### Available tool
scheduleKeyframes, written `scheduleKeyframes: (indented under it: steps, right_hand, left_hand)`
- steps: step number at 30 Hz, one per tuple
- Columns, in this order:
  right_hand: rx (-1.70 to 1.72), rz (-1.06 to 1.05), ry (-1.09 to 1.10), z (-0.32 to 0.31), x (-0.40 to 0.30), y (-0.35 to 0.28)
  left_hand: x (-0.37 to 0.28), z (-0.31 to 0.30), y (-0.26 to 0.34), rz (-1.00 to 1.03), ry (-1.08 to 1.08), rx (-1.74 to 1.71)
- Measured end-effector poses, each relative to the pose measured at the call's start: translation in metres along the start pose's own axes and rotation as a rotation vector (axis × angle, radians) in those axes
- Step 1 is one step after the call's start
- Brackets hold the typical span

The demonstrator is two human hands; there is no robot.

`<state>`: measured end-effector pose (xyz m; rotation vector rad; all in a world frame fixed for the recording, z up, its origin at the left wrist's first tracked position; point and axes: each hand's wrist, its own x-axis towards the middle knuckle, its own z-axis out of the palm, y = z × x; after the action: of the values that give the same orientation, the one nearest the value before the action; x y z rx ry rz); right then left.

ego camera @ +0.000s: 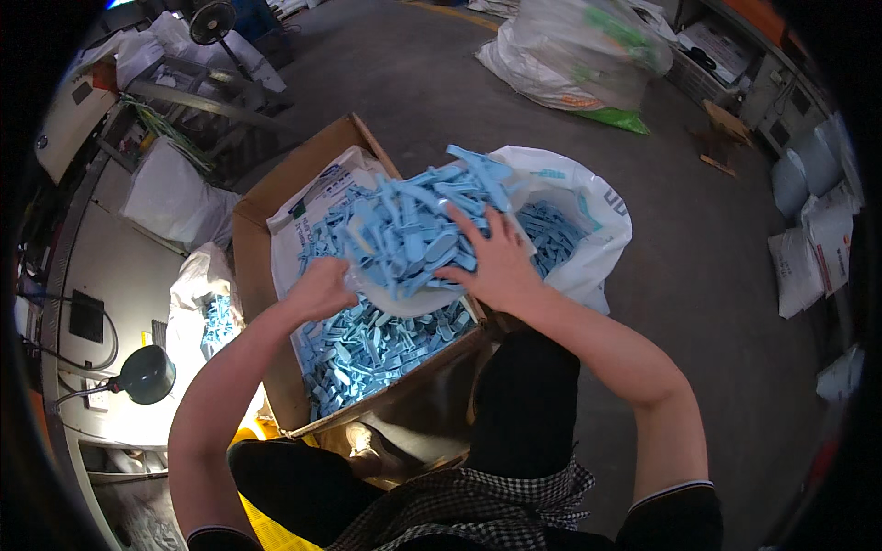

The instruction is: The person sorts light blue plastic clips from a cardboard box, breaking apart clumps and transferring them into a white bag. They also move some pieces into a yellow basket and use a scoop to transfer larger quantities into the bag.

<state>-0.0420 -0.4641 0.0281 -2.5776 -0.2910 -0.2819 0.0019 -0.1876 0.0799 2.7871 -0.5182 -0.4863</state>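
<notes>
My left hand [318, 290] is closed on the near left side of a pale plastic basin [420, 304]. Light-blue plastic pieces [406, 234], shaped like clips or handles, are heaped in it. My right hand [497, 265] lies over the right side of the heap, fingers apart and touching the pieces. Below the basin, a cardboard box [256, 324] lined with a white printed sack [286, 237] holds many similar blue pieces [372, 351]. To the right stands a white plastic sack [606, 220], its mouth rolled out, with more blue parts [551, 234] inside; the basin overlaps its left rim.
At left, a lamp [147, 375] lights a pale worktop beside a bag [200, 286] with blue pieces. A fan [212, 24] stands farther back. Large woven sacks [579, 55] sit on the floor ahead; other white sacks [799, 268] line the right side.
</notes>
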Motion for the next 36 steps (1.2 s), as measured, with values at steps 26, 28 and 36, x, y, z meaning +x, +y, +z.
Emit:
scheduleKeyframes:
  steps: [26,28,36]
  right_hand:
    - [-0.083,0.001,-0.293,-0.006,0.047,-0.017]
    - [0.119,-0.013,-0.547,0.030,0.058,-0.053]
    - [-0.476,0.112,-1.333,0.205,0.047,-0.003]
  left_hand:
    - [-0.081,-0.030,-0.189,-0.505,0.131,0.710]
    - [-0.082,0.001,-0.223,-0.567,0.027,0.813]
    - [-0.092,-0.011,-0.239,-0.391,-0.243,0.642]
